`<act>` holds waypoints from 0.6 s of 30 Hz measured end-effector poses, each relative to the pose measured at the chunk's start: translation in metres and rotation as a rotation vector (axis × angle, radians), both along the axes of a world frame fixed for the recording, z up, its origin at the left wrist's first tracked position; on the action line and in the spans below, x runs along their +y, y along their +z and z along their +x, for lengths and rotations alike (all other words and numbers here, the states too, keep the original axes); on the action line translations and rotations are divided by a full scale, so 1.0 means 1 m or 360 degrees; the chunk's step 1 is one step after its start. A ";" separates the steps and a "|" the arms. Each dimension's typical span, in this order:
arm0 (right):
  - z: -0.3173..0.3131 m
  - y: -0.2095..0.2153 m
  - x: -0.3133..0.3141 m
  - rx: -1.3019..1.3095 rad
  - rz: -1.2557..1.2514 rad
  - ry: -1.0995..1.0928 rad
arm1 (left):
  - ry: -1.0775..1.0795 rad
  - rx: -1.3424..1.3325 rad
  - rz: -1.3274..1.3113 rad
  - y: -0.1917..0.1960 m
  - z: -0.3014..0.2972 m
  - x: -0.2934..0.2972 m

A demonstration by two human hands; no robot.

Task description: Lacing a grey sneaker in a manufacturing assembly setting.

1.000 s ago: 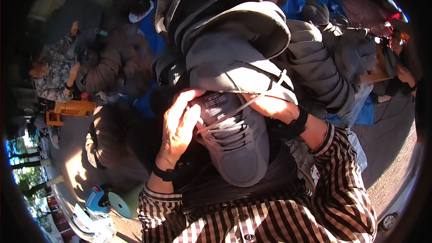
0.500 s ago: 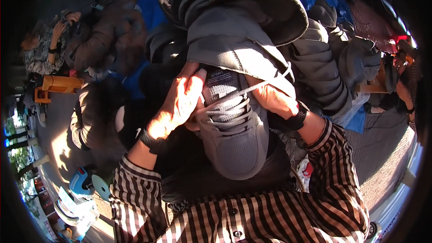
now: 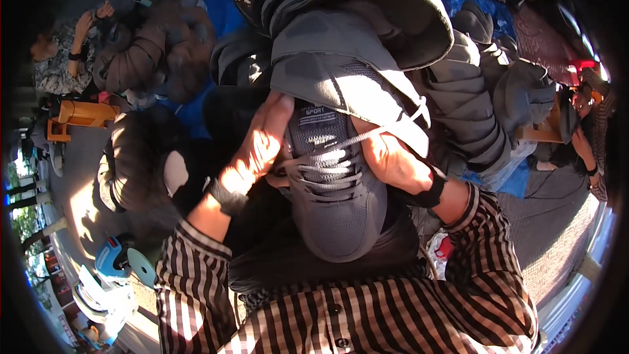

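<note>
A grey lace-up sneaker point(image 3: 337, 219) lies toe toward me over my lap, its laces point(image 3: 327, 174) threaded and one lace end slanting up to the right. My left hand point(image 3: 261, 141) grips the left side of its opening beside the tongue point(image 3: 318, 124), fingertips partly hidden. On the other side my right hand point(image 3: 395, 160) holds the edge near the slanting lace, its fingers mostly out of sight behind the shoe and a grey flap point(image 3: 386, 101). That flap belongs to a grey shoe upper point(image 3: 327, 52) overlapping the sneaker's far end.
More grey shoe uppers point(image 3: 393, 13) are stacked beyond my hands, with another nested row point(image 3: 468, 101) to the right. Brown bundled pieces point(image 3: 137, 59) lie far left, near an orange stool point(image 3: 85, 115). Other people sit at both sides. A teal disc point(image 3: 141, 267) is at lower left.
My left thumb has shifted up and back from the tongue, baring more of it. The right hand has moved slightly left along the edge. The sneaker stays between both hands.
</note>
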State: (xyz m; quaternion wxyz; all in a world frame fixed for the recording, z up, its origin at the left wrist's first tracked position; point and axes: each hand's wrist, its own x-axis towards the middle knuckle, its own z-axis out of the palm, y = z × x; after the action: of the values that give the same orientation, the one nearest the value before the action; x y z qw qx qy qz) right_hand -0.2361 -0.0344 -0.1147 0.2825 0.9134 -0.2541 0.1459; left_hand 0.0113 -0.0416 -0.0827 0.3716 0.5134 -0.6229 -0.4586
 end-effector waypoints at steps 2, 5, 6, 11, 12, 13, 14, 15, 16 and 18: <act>0.000 -0.014 -0.007 0.0748 -0.1262 -0.0199 | 0.0025 0.0037 -0.0026 -0.005 0.001 -0.004; -0.002 -0.028 -0.012 0.1452 -0.1595 -0.0416 | 0.0174 0.0209 0.0178 0.003 -0.015 -0.003; -0.006 -0.028 -0.011 0.1454 -0.1600 -0.0423 | 0.0168 0.0209 0.0172 0.002 -0.013 -0.001; -0.008 0.001 0.007 -0.0365 0.0327 0.0115 | 0.0373 0.0047 0.0067 0.014 -0.015 0.006; -0.016 0.001 0.021 0.0021 -0.0146 -0.0171 | 0.0374 0.0046 0.0051 0.010 -0.016 0.007; -0.019 0.004 0.023 0.0015 -0.0162 -0.0170 | 0.0496 0.0133 0.0157 0.002 -0.014 0.007; -0.019 0.011 0.025 -0.0714 0.0644 -0.0108 | 0.0626 0.0210 0.0269 0.000 -0.010 0.010; -0.019 0.016 0.027 -0.1432 0.1462 -0.0023 | 0.0636 0.0196 0.0258 -0.001 -0.004 0.013; -0.022 0.017 0.028 -0.1640 0.1795 0.0123 | 0.0611 0.0293 0.0192 -0.001 0.003 0.017; -0.034 0.028 0.037 -0.1464 0.1692 0.0130 | 0.0641 0.0378 0.0224 0.021 0.001 0.024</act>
State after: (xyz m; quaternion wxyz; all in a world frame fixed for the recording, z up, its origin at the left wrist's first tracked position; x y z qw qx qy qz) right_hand -0.2704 0.0026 -0.0864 -0.3441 0.7821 -0.3502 0.3838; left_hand 0.0122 -0.0176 -0.0621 0.4895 0.5944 -0.4264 -0.4745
